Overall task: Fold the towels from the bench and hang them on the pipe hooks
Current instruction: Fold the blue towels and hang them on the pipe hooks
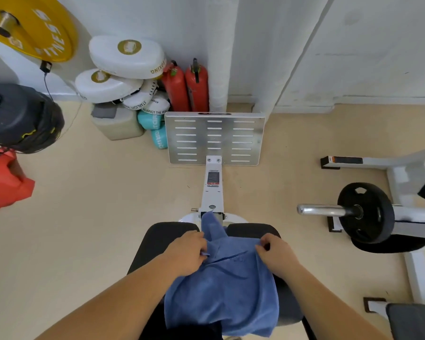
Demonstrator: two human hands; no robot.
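Observation:
A blue towel (225, 288) lies rumpled across the black padded bench (157, 238) at the bottom centre, one corner draped forward over the gap in the pads. My left hand (185, 252) pinches the towel's left upper edge. My right hand (276, 255) grips its right upper corner. Both hands rest low on the bench, about a towel's width apart. No pipe hooks show in this view.
The bench's white beam runs forward to a slotted metal footplate (214, 138). White wrapped pipes (221, 52) rise at the wall beside two red extinguishers (187, 87) and white pads (128, 56). A barbell with a black plate (364, 212) sits at the right; a black bag (20, 116) at the left.

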